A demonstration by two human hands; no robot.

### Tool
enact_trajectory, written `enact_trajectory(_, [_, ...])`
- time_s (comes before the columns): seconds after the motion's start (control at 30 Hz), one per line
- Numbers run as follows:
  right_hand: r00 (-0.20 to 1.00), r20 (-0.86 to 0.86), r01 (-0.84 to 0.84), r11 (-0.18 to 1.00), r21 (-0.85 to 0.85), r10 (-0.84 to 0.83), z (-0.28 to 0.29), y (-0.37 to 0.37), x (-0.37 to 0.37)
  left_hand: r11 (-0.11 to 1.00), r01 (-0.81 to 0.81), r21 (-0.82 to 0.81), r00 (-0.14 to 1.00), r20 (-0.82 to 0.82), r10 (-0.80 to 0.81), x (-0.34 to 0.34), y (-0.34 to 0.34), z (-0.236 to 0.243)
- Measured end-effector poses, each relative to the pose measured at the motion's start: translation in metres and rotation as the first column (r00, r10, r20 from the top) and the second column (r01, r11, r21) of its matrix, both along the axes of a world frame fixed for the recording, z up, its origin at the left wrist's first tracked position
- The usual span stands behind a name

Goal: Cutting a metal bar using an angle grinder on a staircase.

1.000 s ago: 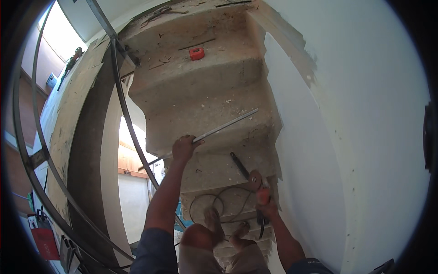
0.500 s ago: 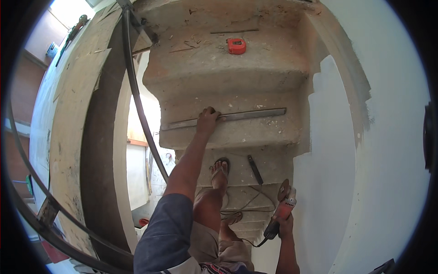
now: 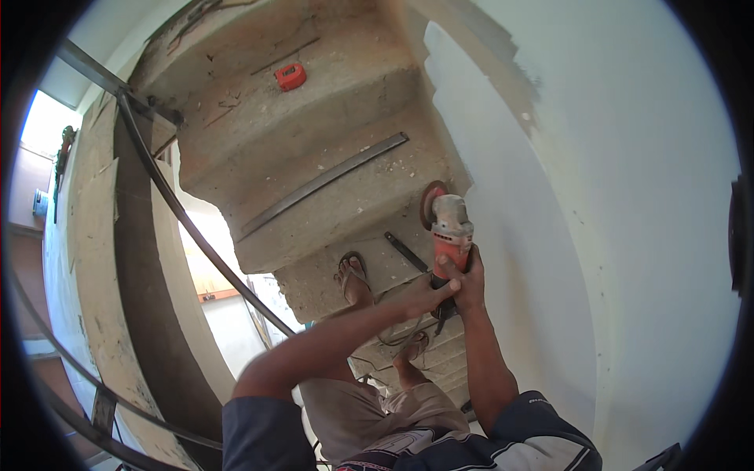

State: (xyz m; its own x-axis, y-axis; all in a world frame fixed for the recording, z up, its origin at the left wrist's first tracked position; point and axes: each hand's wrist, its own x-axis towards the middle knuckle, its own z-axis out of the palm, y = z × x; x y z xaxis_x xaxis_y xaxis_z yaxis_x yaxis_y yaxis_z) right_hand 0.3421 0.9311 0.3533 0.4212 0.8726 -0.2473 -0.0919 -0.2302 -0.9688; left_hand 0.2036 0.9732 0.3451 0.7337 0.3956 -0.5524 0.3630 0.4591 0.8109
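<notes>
An angle grinder (image 3: 452,245) with a red body, grey head and brown disc is held up over the steps near the right wall. My right hand (image 3: 470,281) is wrapped round its body. My left hand (image 3: 432,297) closes on the black rear end of the grinder, its fingers partly hidden. Beyond them a flat grey metal bar (image 3: 330,180) lies across a concrete step, with no hand on it. A black-handled tool (image 3: 406,252) rests on the step below, left of the grinder.
A red tape measure (image 3: 290,76) lies on a higher step. Concrete stairs (image 3: 294,145) carry loose debris. A dark metal railing (image 3: 184,216) curves along the left side, and a part-painted wall (image 3: 534,212) stands on the right. My sandaled foot (image 3: 353,279) is below the bar.
My left hand has let go of the metal bar and moved right to the grinder. The grinder has come up and forward in my right hand. The view has turned and shifted right.
</notes>
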Motion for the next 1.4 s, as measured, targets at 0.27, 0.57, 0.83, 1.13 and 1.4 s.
enact_trajectory(0.27, [0.775, -0.618, 0.066, 0.989, -0.129, -0.132, -0.011, -0.057, 0.033, 0.725, -0.68, 0.111, 0.726, -0.038, 0.686, 0.057, -0.127, 0.004])
enact_trajectory(0.57, [0.99, -0.135, 0.022, 0.997, -0.073, -0.032, 0.013, -0.1, 0.046, 0.673, -0.717, 0.18, 0.684, 0.0, 0.729, 0.076, -0.176, 0.028])
enact_trajectory(0.83, [0.941, 0.315, -0.025, 0.956, -0.292, 0.121, 0.022, -0.111, 0.036, 0.701, -0.563, 0.438, 0.752, -0.081, 0.655, 0.062, -0.193, 0.025])
enact_trajectory(1.13, [0.695, -0.711, 0.106, 0.993, -0.044, -0.106, 0.002, -0.083, 0.033, 0.761, -0.578, 0.294, 0.787, -0.043, 0.615, 0.047, -0.161, -0.002])
enact_trajectory(1.4, [0.882, -0.456, 0.069, 0.989, -0.128, -0.121, 0.022, -0.056, 0.024, 0.703, -0.66, 0.265, 0.739, 0.064, 0.67, 0.045, -0.138, 0.022])
